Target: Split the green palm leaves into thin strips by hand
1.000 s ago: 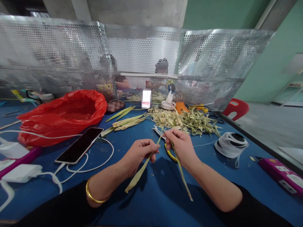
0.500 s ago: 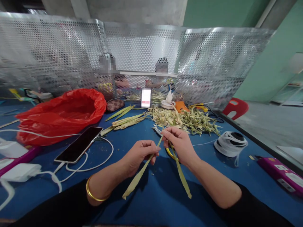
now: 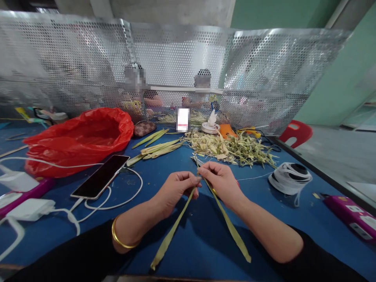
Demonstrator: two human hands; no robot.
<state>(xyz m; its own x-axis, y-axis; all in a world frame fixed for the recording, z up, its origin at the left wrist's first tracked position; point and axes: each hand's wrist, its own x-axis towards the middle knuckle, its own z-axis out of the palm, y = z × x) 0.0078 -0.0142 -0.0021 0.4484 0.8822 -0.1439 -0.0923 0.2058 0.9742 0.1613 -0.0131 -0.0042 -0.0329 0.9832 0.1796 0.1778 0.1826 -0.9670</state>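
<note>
My left hand (image 3: 176, 190), a gold bangle on its wrist, pinches a pale green leaf strip (image 3: 173, 235) between thumb and fingers. Close beside it, my right hand (image 3: 221, 180) pinches a second length of leaf strip (image 3: 232, 233). Both lengths slant down and apart toward the table's front edge, widening at their lower ends. They come together at the fingertips, and a thin end pokes up beyond them; whether they are one piece or two is hidden. Scissors (image 3: 199, 160) lie behind and partly under my right hand, handles mostly covered.
Shredded leaf pieces (image 3: 226, 147) are heaped behind my hands. Long leaves (image 3: 161, 149) lie left of the heap. A red plastic bag (image 3: 73, 147), a phone (image 3: 101, 177) with white cables, a white ribbon roll (image 3: 289, 180) and a purple box (image 3: 351, 215) surround the workspace on the blue table (image 3: 205, 262).
My hands have come closer together at the fingertips. More of both leaf lengths now hangs below them, and a thin end shows above the fingers. The view has shifted slightly.
</note>
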